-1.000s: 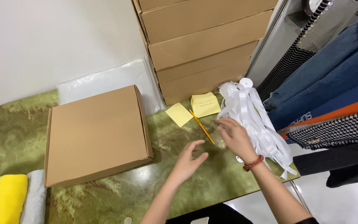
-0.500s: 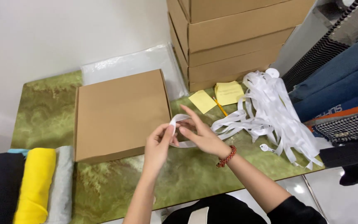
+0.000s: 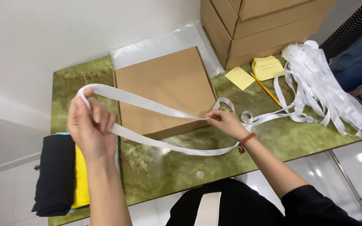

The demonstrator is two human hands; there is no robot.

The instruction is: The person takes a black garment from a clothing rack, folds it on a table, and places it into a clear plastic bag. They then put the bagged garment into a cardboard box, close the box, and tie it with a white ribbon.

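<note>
While the left hand (image 3: 89, 125) pinches the folded end of the long white ribbon (image 3: 147, 104) and the right hand's (image 3: 225, 122) fingers grip it beside the flat brown cardboard box (image 3: 164, 90), the slack loop could twist or snag on the tangled ribbon pile (image 3: 319, 79).

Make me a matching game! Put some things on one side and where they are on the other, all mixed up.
Things:
1. ribbon
2. flat box
3. pencil
4. folded clothes

Places:
A. at the table's left end
B. beside the yellow notes
C. stretched between the left hand and right hand
D. in the middle of the table, under the ribbon

Pairs: 1-C, 2-D, 3-B, 4-A
</note>
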